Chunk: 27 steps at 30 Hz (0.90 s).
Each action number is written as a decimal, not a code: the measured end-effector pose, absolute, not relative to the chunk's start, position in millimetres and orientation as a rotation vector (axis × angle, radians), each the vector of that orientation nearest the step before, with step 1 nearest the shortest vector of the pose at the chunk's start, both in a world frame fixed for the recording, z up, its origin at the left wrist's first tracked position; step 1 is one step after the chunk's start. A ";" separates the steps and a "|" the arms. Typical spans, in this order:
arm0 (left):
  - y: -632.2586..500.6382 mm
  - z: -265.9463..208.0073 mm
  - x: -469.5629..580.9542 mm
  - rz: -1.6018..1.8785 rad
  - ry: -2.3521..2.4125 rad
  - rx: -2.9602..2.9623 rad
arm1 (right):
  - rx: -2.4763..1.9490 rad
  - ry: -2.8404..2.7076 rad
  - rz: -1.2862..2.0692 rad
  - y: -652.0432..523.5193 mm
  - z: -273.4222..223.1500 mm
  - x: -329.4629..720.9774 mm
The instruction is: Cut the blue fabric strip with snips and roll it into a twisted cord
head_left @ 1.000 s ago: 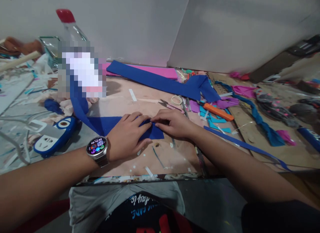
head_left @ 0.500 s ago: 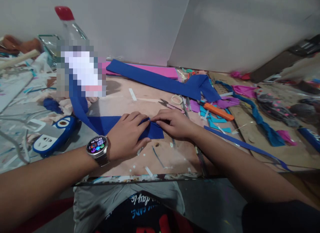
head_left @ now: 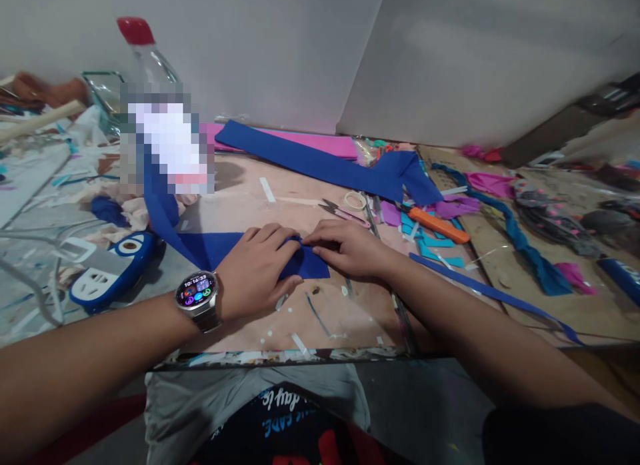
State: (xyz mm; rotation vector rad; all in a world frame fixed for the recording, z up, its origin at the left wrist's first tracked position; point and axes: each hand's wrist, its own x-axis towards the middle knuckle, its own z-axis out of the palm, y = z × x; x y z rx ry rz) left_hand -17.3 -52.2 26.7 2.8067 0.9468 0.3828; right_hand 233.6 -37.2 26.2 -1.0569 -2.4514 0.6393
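Note:
A blue strip [head_left: 190, 247], crepe paper or cloth, lies across the table before me and rises at its left end behind a bottle. My left hand [head_left: 260, 262], with a watch [head_left: 197, 295] on the wrist, rests over the strip and holds it, index fingertip at a raised fold, thumb lower down. Close on its right, my right hand [head_left: 345, 246] pinches the upper edge of the same strip between thumb and fingers. What lies exactly between the fingertips is partly hidden. Beyond the right hand lie pink-handled scissors [head_left: 347, 214] and a roll of tape [head_left: 355, 200].
A bottle with a red cap [head_left: 136, 30] stands at the back left, its label blurred. Left of my wrist is a blue and white power strip [head_left: 113, 272] with cables. Another blue strip [head_left: 305, 160], an orange cutter [head_left: 437, 224] and coloured scraps lie behind and right.
Both hands stay at the fold and have barely shifted. The whole view has moved very slightly; nothing was let go or taken up.

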 end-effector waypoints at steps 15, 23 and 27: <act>-52.8 27.0 -16.9 0.302 1.019 2.796 | -1.086 -2.458 0.647 -38.2 27.0 233.5; -52.4 25.8 -16.7 0.296 1.033 2.800 | -1.094 -2.442 0.667 -37.8 27.1 233.4; -52.2 23.7 -16.8 0.307 1.069 2.788 | -1.099 -2.435 0.687 -38.0 27.4 233.2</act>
